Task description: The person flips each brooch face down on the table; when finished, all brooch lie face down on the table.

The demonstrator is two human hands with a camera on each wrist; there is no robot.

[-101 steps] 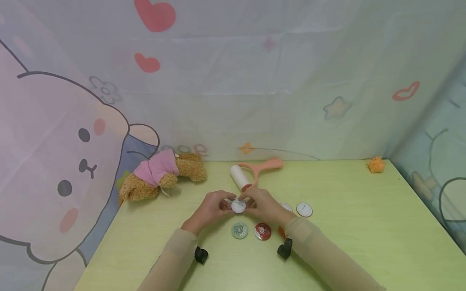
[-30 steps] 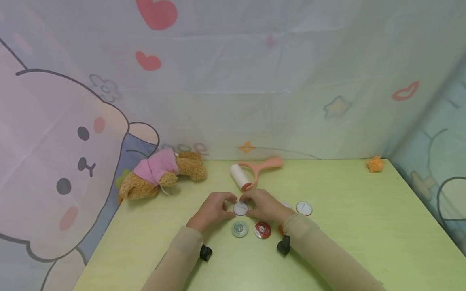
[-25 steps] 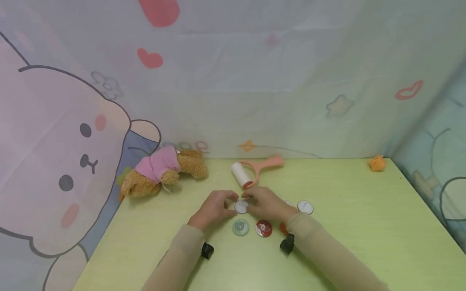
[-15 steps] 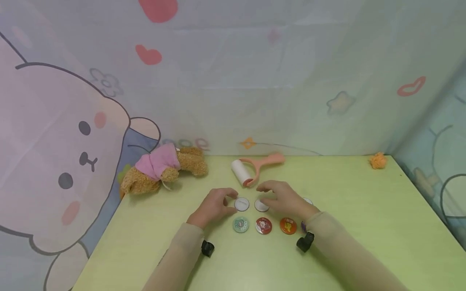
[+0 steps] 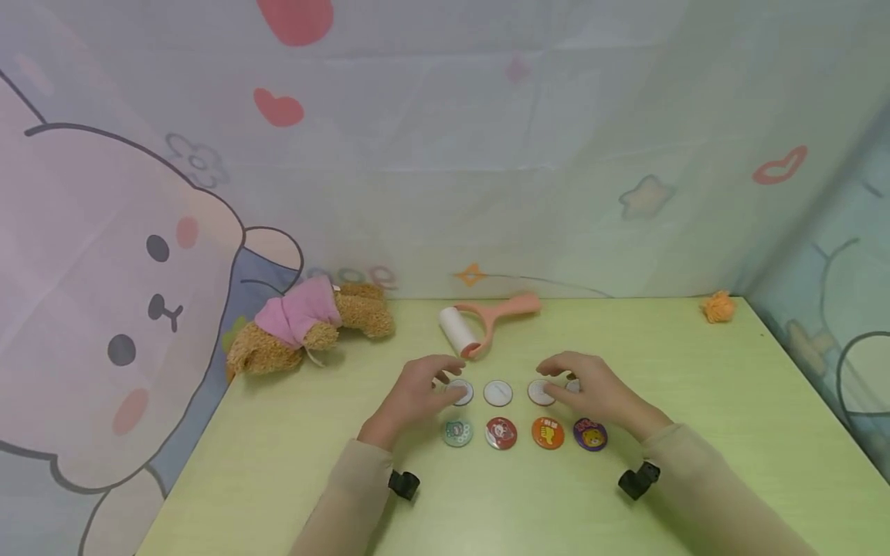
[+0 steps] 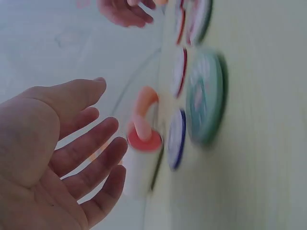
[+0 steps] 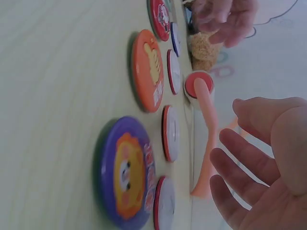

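Two rows of round button badges lie on the table. The front row shows picture faces: a green badge [image 5: 457, 432], a red badge [image 5: 501, 433], an orange badge [image 5: 548, 433] and a purple badge with a yellow bear [image 5: 590, 435]. Behind them, the back row lies white side up, including a plain white badge [image 5: 497, 393]. My left hand [image 5: 416, 392] hovers with relaxed, parted fingers over the blue-rimmed white badge [image 6: 177, 139] at the row's left end. Over the right part of that row is my right hand [image 5: 599, 390], loosely spread and holding nothing, partly hiding the orange-rimmed white badge [image 7: 171, 133].
A lint roller [image 5: 459, 332] with a pink handle lies behind the badges. At the back left is a brown plush toy [image 5: 302, 323] in a pink top. An orange fuzzy ball [image 5: 719, 307] sits at the far right corner, and a printed curtain [image 5: 445, 170] hangs behind the table.
Earlier both hands held a white-backed badge; it now lies at the back row's left end. My right hand has moved right, uncovering the orange and purple badges. My left hand stays near the left end.
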